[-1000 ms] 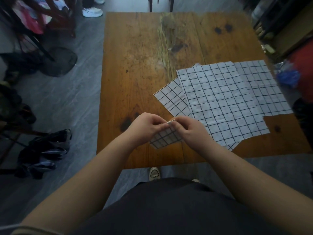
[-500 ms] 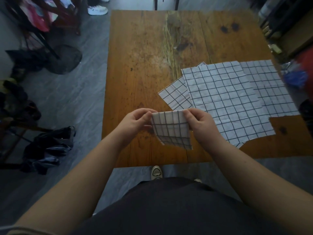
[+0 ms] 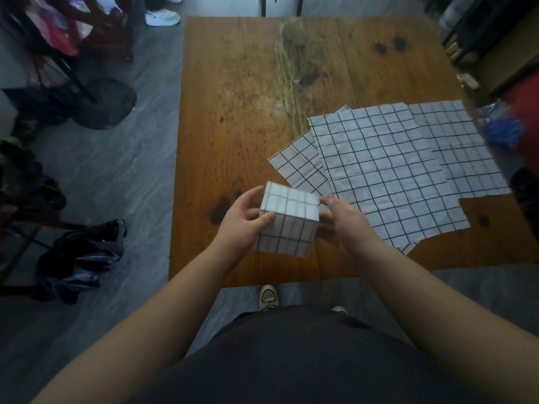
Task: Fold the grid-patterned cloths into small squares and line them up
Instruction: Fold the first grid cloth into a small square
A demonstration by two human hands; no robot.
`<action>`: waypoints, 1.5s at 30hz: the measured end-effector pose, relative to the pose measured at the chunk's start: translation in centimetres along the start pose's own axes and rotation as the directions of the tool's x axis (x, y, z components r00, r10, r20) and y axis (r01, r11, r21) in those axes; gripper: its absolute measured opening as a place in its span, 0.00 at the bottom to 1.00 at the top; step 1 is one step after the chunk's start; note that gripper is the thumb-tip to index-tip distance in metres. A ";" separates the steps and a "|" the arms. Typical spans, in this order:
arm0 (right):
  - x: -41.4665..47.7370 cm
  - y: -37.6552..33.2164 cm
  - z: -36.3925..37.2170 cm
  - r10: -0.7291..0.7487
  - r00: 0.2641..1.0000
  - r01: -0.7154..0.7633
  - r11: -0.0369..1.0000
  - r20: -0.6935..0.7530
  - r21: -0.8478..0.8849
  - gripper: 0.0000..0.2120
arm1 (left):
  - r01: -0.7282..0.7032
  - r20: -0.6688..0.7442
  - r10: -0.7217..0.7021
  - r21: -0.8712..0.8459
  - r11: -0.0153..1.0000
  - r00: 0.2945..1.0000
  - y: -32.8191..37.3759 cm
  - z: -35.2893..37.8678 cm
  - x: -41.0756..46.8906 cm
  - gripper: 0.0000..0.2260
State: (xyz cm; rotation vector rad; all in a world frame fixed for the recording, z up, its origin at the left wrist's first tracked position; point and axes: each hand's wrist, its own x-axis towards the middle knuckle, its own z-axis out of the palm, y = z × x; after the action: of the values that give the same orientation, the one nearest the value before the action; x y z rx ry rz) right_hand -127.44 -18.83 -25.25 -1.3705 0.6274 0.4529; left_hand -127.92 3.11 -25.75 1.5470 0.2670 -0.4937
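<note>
In the head view, both hands hold one grid-patterned cloth [image 3: 287, 223] just above the near edge of the wooden table [image 3: 233, 112]. The cloth is already folded small, and its upper part bends away from the person, so it looks almost like a box. The left hand [image 3: 243, 227] grips the left edge: the thumb lies on the front face and the fingers curl behind. The right hand [image 3: 345, 225] holds the right edge with bent fingers, mostly hidden by the cloth.

Further right on the table lie the unfolded cloths, flat and overlapping. The big top cloth [image 3: 379, 176] covers a smaller one [image 3: 300, 167] at its left, and a third cloth [image 3: 460, 147] is at its right.
</note>
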 end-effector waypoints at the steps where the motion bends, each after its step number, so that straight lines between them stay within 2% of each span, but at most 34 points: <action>1: -0.1 0.3 -0.1 0.009 1.000 -0.008 1.000 0.009 -0.027 0.13 | -0.007 -0.026 0.007 0.010 1.000 1.000 -0.2 0.1 0.0 0.24; 5: -1.0 1.3 -0.6 -0.176 0.983 0.182 0.954 0.047 -0.239 0.14 | -0.070 -0.032 0.075 0.136 0.988 0.997 -0.8 0.5 -0.2 0.13; 9: -1.1 1.6 -1.1 -0.307 0.947 0.314 0.836 0.092 -0.449 0.06 | -0.088 -0.036 0.097 0.213 0.973 0.995 -0.8 1.1 -0.2 0.08; 19: -1.5 1.7 -1.5 -0.494 0.862 0.432 0.596 0.114 -0.677 0.06 | -0.079 -0.132 0.135 0.360 0.930 0.982 -1.0 1.9 0.2 0.09; 23: -1.4 1.8 -1.8 -0.544 0.822 0.462 0.469 0.165 -0.752 0.06 | -0.121 -0.119 0.225 0.563 0.818 0.967 -1.0 1.9 -0.1 0.09; 29: -1.0 1.9 -2.0 -0.600 0.775 0.433 0.274 0.199 -0.859 0.02 | -0.161 -0.074 0.301 0.713 0.683 0.951 -1.1 1.8 0.2 0.05; 32: -1.3 1.3 -1.9 -0.560 0.773 0.474 0.197 0.298 -0.858 0.03 | -0.185 0.001 0.241 0.644 0.742 0.971 -0.7 1.9 0.1 0.04; 34: -1.8 0.9 -1.5 -0.497 0.796 0.495 0.206 0.345 -0.844 0.06 | -0.171 0.042 0.181 0.581 0.796 0.983 -0.4 2.0 0.0 0.04; 38: -2.2 0.7 -0.5 -0.390 0.842 0.491 0.270 0.372 -0.828 0.09 | -0.222 0.124 0.184 0.572 0.789 0.975 -0.2 2.4 -0.3 0.03; 45: -2.3 0.8 -0.2 -0.390 0.849 0.497 0.357 0.357 -0.791 0.07 | -0.252 0.193 0.175 0.527 0.811 0.966 0.4 3.0 -0.4 0.01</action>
State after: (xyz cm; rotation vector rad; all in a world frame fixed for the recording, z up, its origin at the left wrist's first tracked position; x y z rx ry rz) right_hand -129.70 -18.73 -24.39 -2.4022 -0.1911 0.3916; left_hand -128.50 0.21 -25.18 2.0654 -0.1793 -0.5185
